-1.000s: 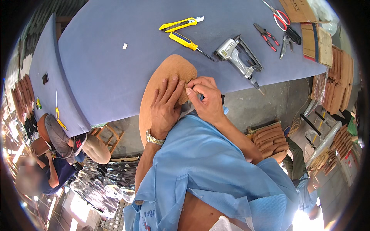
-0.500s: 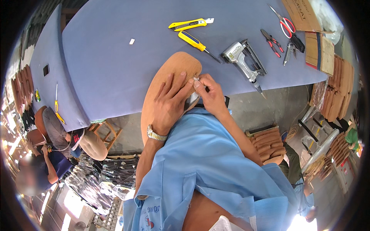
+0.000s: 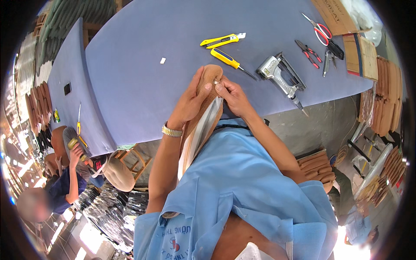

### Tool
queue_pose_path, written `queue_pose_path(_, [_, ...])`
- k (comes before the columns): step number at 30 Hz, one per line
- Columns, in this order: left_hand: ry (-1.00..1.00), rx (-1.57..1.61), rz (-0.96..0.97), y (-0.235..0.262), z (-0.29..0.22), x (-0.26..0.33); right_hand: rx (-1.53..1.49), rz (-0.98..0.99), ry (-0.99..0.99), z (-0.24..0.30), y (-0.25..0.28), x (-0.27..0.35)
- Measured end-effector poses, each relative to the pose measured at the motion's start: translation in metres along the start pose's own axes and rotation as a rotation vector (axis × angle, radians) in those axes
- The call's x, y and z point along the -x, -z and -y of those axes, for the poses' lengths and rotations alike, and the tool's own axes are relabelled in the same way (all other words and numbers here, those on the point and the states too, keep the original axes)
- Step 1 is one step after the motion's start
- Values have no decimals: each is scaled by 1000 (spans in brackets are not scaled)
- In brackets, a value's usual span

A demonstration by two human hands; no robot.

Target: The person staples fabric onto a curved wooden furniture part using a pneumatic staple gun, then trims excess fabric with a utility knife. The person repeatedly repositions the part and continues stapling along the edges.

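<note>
Head view, work in hand: I see a tan padded seat panel (image 3: 207, 113) stood on edge between my chest and the near edge of the blue table (image 3: 130, 78), its pale underside turned to my right.
Left hand (image 3: 189, 103): wrapped round the upper part of the panel, thumb up along the tan face, fingers clenched on it. A metal watch (image 3: 172, 130) sits on the wrist.
Right hand (image 3: 231, 94): thumb and forefinger pinched at the panel's top rim, just beside my left thumb; what they nip is too small for me to tell, perhaps a fold of covering.
Doing it well: I judge the left hand should keep the panel steady and upright while the right pulls the rim material taut and even, working close to the left thumb so nothing slackens.
Tools: yellow knife (image 3: 220, 40) and yellow screwdriver (image 3: 228, 58) lie just beyond the panel's top; the grey staple gun (image 3: 279, 77) lies to the right, within my right hand's reach; red scissors (image 3: 319, 30) and pliers (image 3: 308, 52) lie farther right.
Edges: the table's near edge runs right behind the panel; the staple gun's nose points off that edge, so I would mind it.
Open room: a wide bare stretch of blue tabletop lies to the left.
Others: a person in dark blue (image 3: 65, 182) works low at the left, well apart.
</note>
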State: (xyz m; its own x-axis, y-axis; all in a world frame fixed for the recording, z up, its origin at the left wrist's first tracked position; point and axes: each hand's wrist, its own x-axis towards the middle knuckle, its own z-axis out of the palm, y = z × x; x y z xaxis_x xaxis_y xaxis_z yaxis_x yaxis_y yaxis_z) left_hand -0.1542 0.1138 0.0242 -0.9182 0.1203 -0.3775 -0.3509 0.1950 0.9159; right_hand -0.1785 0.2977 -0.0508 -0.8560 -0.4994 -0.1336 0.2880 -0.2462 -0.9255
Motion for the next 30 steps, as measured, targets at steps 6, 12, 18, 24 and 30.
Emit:
queue_pose_path(6, [-121,-333,21,-5,9,-5,-181,25,-116,-11,4,-5])
queue_pose_path(12, [-142,-509,-22,-13,6,-3,-280,69,-135,-14,13,-6])
queue_pose_path(18, [-291,-680,-161,-29,3,2,70,228,-141,7,38,-15])
queue_pose_path(24, [-163,-784,-208,-37,-14,7,490,-16,26,56,62,-5])
queue_pose_path(30, [-106,-706,-303,-44,-2,9,1220,-534,-121,14,184,59])
